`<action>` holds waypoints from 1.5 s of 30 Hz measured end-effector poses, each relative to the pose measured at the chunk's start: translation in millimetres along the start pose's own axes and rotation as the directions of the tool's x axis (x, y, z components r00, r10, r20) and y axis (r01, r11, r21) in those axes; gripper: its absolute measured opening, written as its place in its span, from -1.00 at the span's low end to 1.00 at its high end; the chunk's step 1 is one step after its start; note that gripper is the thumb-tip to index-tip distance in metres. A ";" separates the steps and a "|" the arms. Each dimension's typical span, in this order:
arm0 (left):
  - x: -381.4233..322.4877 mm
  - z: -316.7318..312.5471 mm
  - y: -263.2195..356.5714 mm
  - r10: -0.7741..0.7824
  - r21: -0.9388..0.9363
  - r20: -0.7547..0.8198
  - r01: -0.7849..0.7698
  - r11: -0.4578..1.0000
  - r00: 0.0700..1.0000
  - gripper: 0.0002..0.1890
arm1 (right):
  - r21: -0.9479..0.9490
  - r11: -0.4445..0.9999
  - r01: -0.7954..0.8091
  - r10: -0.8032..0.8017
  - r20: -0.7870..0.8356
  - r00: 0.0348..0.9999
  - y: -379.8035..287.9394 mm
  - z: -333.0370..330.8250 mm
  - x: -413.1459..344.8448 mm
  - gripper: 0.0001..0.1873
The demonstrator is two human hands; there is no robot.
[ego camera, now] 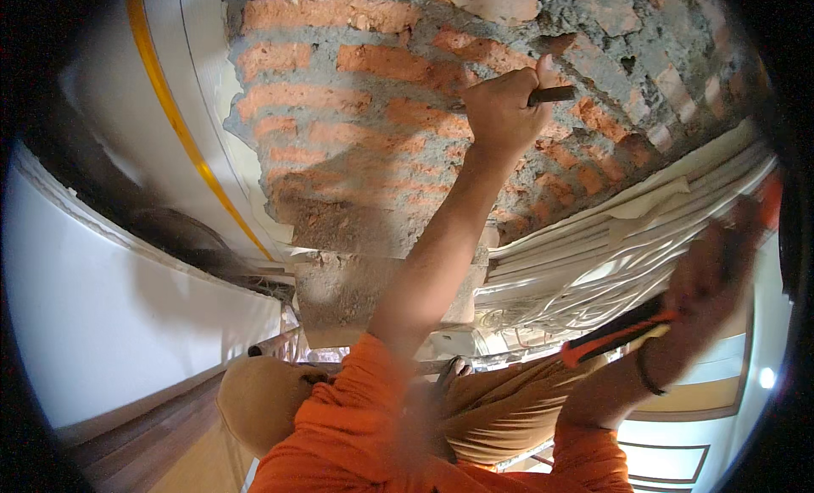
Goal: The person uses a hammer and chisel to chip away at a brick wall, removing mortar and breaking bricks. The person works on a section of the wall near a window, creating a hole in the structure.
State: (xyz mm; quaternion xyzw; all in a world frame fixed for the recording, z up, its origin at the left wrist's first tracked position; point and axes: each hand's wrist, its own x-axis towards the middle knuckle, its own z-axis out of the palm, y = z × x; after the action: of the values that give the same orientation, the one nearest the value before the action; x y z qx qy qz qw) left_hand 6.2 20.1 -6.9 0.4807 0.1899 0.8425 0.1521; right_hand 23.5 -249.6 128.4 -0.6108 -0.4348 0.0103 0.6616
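My left hand [505, 108] is closed around a dark metal chisel [554, 96], its thumb raised. The chisel's butt sticks out to the right of the fist, and its other end points left at the brick wall [394, 67]; whether the tip touches is unclear. Orange bricks and grey mortar lie bare there, with chipped patches and holes. Off to the right, my right hand [709, 270] grips a hammer by its black and orange-red handle [613, 334]. That hand is blurred, and the hammer's head is hard to make out at the picture's rim.
Bundled pale cables or conduits [572, 283] run along the wall's right side. On the left are a white panel [152, 315] and a yellow strip [191, 149]. A rough dusty ledge [337, 289] and metal scaffold tube [273, 343] lie below, near my bent knees [264, 404].
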 end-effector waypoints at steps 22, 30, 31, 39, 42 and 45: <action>-1.6 1.1 -2.2 -0.037 0.051 0.044 0.035 0.998 0.998 -0.52 | -0.240 0.968 0.078 -0.073 0.027 0.997 33.9 52.2 10.2 -0.58; -0.8 -0.4 0.5 -0.076 0.140 0.092 0.063 0.988 0.993 -0.50 | -0.110 0.987 -0.119 0.156 0.453 0.878 -4.7 -23.7 40.3 -0.50; 2.4 1.4 4.7 -0.116 0.138 0.087 0.103 0.985 0.989 -0.51 | 0.040 0.989 -0.142 0.087 0.618 0.781 -18.1 -55.7 68.6 -0.50; -12.1 -6.1 -32.1 -0.139 -0.087 0.026 0.141 0.986 0.990 -0.61 | -0.369 0.857 -0.359 0.468 0.268 0.842 53.0 73.4 -15.1 -0.71; -6.9 -10.9 -32.9 -0.203 -0.131 0.057 0.209 0.969 0.977 -0.78 | -0.320 0.875 -0.364 0.430 0.165 0.887 54.2 53.1 -26.9 -0.68; -11.3 -13.6 -4.7 0.039 -0.056 0.085 -0.034 0.998 0.996 -0.71 | -0.112 0.974 -0.195 0.205 0.094 0.974 29.1 23.4 -5.3 -0.59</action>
State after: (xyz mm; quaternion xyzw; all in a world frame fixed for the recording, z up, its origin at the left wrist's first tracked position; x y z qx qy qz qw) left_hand 0.3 16.9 -23.9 0.5154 0.1512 0.8286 0.1578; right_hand 21.5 -226.4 98.7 -0.6832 -0.4052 0.0868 0.6013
